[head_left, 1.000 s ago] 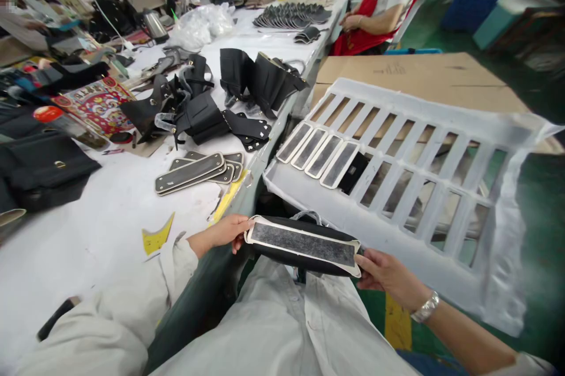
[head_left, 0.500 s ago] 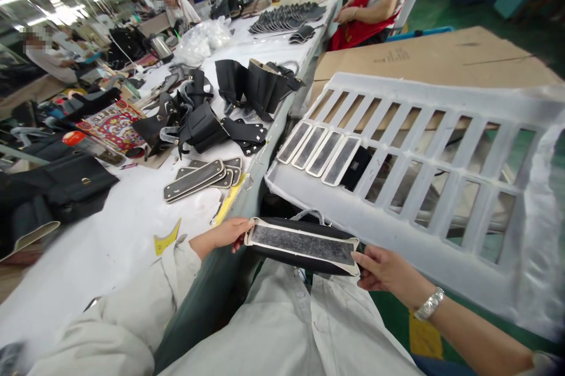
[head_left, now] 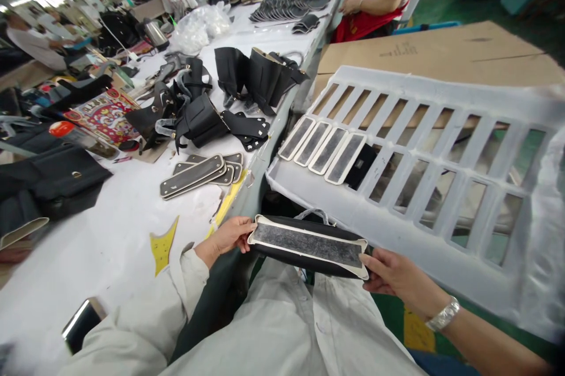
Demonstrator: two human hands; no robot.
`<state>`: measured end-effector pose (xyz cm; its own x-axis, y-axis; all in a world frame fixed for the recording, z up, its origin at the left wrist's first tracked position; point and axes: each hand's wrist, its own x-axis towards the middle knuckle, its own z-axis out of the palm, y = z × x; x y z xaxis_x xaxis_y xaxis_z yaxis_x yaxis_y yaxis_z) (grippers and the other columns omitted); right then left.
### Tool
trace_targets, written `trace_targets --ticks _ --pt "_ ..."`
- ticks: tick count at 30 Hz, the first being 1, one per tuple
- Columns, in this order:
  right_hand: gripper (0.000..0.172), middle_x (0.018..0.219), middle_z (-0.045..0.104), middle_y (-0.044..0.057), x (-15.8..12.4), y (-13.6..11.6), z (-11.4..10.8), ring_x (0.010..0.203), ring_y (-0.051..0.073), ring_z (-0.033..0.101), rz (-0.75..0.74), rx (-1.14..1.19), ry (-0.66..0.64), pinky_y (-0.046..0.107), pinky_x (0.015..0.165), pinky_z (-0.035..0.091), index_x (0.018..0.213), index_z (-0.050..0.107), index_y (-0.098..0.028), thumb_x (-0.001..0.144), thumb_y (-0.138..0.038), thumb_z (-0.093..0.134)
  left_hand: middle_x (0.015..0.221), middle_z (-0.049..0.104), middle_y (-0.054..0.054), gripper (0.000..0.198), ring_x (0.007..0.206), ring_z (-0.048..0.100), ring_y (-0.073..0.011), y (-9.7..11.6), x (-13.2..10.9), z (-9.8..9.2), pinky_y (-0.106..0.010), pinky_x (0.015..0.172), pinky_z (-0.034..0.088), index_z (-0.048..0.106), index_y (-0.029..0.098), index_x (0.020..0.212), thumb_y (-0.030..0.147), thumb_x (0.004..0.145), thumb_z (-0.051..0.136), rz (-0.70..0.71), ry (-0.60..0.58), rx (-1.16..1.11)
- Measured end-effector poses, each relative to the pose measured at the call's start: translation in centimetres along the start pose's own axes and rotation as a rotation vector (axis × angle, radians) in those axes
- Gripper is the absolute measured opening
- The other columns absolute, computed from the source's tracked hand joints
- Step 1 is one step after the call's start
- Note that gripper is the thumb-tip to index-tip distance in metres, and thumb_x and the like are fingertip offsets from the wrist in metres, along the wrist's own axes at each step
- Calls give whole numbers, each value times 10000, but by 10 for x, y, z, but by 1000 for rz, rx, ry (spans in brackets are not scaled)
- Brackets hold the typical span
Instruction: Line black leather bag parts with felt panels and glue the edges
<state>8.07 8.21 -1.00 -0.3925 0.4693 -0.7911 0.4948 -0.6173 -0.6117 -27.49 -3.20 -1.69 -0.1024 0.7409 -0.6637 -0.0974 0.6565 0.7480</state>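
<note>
A black handbag (head_left: 309, 245) is held across my lap with its base turned up, showing a long dark grey panel bordered by pale edges. My left hand (head_left: 230, 233) pinches its left end. At the right end, my right hand (head_left: 391, 273) grips the corner, thumb on top of the panel. A clear-wrapped handle loop shows behind the bag. On the table to the left lie several dark oblong pieces (head_left: 192, 177) with pale rims and small holes. A white slotted plastic frame (head_left: 384, 202) is just beyond the bag, with several pale-rimmed grey panels (head_left: 327, 149) set in its slots.
Black bag parts (head_left: 200, 120) crowd the white table (head_left: 110, 235), near a yellow piece (head_left: 163, 246) and a phone-like dark object (head_left: 82, 324). A cardboard sheet (head_left: 424, 52) lies behind the frame. A co-worker in a red apron (head_left: 364, 17) sits at the table's far side.
The view has shifted slightly, revealing more of the phone-like object at lower left. Both hands keep the same hold on the handbag, which has moved slightly right in view.
</note>
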Motion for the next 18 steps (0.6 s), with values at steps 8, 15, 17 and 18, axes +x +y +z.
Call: trace_targets --ticks 8,15,17,18 --pt "434 576 569 -23 4 -4 -6 538 132 625 103 45 -47 261 593 538 653 405 -208 650 -538 686 453 569 25 430 321 534 -119 7 -1 5 -161 264 396 427 172 658 528 665 668 -73 58 40" --pt "435 517 499 -82 2 -8 -11 413 88 556 143 261 -196 240 507 505 681 400 -197 622 -457 744 446 548 20 448 343 557 -150 19 4 -1 -176 280 399 503 159 726 516 584 734 -222 -148 28" --pt "424 490 479 -90 -2 -8 -10 413 105 572 126 258 -173 235 471 499 672 391 -192 640 -433 739 437 541 22 449 348 568 -170 22 4 -2 -192 283 404 527 156 746 525 589 730 -254 -153 97" --pt "401 488 488 -85 -3 -8 -10 430 122 593 131 243 -177 257 484 518 678 403 -188 651 -409 737 440 542 27 440 356 574 -173 22 4 -3 -201 294 416 532 159 749 529 605 722 -265 -134 131"
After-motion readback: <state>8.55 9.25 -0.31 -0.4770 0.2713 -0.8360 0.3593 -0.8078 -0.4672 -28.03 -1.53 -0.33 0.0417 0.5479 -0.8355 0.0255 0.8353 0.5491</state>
